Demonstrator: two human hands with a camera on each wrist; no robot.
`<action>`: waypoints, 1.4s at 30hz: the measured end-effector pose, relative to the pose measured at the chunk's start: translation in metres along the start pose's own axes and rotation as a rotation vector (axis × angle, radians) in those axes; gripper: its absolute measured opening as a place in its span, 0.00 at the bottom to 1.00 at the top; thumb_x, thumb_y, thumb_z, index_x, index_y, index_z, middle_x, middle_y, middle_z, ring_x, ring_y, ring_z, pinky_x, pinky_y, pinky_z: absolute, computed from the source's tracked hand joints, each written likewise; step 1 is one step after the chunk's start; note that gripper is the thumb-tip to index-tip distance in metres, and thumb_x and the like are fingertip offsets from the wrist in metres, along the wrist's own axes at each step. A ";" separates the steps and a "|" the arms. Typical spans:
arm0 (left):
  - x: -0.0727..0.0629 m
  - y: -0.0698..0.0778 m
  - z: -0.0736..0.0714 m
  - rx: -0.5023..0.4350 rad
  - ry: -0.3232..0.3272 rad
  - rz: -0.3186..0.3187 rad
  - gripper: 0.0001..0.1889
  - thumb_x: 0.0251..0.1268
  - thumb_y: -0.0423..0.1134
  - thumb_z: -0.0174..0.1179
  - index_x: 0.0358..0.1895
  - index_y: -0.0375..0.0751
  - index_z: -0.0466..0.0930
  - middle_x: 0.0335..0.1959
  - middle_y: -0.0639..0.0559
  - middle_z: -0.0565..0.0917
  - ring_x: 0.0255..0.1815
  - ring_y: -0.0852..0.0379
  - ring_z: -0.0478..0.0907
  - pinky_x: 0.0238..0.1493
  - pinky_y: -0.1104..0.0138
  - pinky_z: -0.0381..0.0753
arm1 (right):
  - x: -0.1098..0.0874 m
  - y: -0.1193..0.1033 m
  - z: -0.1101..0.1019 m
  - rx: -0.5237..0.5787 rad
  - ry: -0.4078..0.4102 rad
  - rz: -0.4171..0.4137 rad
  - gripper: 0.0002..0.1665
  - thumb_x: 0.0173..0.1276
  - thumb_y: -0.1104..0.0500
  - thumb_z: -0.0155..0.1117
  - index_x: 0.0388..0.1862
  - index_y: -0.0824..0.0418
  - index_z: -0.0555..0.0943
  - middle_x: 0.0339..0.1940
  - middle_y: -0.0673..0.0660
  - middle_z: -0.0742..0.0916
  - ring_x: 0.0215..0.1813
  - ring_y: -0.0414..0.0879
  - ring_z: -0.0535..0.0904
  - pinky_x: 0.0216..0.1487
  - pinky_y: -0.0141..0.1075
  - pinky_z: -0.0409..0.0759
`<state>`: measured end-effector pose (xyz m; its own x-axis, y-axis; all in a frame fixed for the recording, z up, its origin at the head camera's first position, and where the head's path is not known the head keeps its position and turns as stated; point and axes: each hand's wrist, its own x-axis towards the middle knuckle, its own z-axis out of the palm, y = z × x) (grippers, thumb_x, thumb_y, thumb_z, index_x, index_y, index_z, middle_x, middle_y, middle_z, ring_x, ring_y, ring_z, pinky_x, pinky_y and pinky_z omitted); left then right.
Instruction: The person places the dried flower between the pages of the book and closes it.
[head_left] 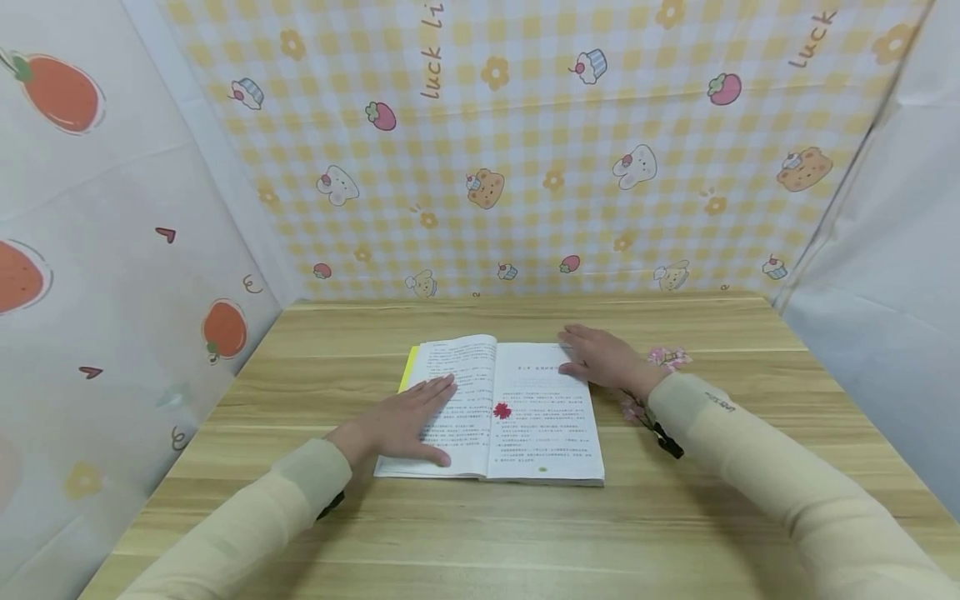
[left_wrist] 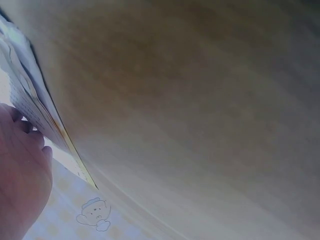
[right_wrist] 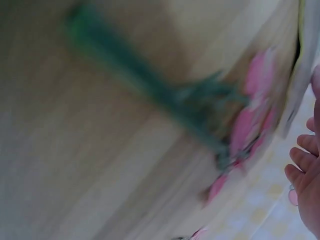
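Note:
An open book (head_left: 543,433) with printed pages lies on the wooden table, a strip of yellow cover showing at its left side. On the right page, near the fold, is a small red flower (head_left: 502,411). My left hand (head_left: 405,421) rests on the left page with its fingers straight. Over the upper right corner of the book lies my right hand (head_left: 603,357), fingers extended. Beside the right forearm, a sprig of pink flowers (head_left: 633,408) lies on the table, partly hidden by the sleeve; its green stem (right_wrist: 145,87) shows in the right wrist view.
The wooden table (head_left: 300,550) reaches back to a yellow checked cloth (head_left: 525,150) with cartoon prints. A white cloth with fruit prints (head_left: 135,275) hangs along the left side, and a plain white one (head_left: 885,250) along the right.

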<state>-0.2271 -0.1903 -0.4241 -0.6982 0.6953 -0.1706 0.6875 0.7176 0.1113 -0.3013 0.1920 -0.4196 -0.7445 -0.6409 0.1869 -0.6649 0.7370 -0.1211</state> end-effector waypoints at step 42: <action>-0.001 0.004 -0.007 -0.010 -0.017 0.002 0.63 0.49 0.82 0.46 0.78 0.38 0.40 0.79 0.47 0.41 0.78 0.51 0.39 0.75 0.59 0.43 | -0.013 -0.013 -0.012 0.666 0.048 0.341 0.31 0.76 0.44 0.52 0.66 0.65 0.71 0.55 0.63 0.82 0.45 0.56 0.82 0.46 0.49 0.81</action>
<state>-0.2245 -0.1880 -0.4169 -0.6931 0.6962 -0.1866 0.6870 0.7165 0.1211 -0.2823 0.1930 -0.4085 -0.9227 -0.3785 0.0736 -0.3045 0.5979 -0.7415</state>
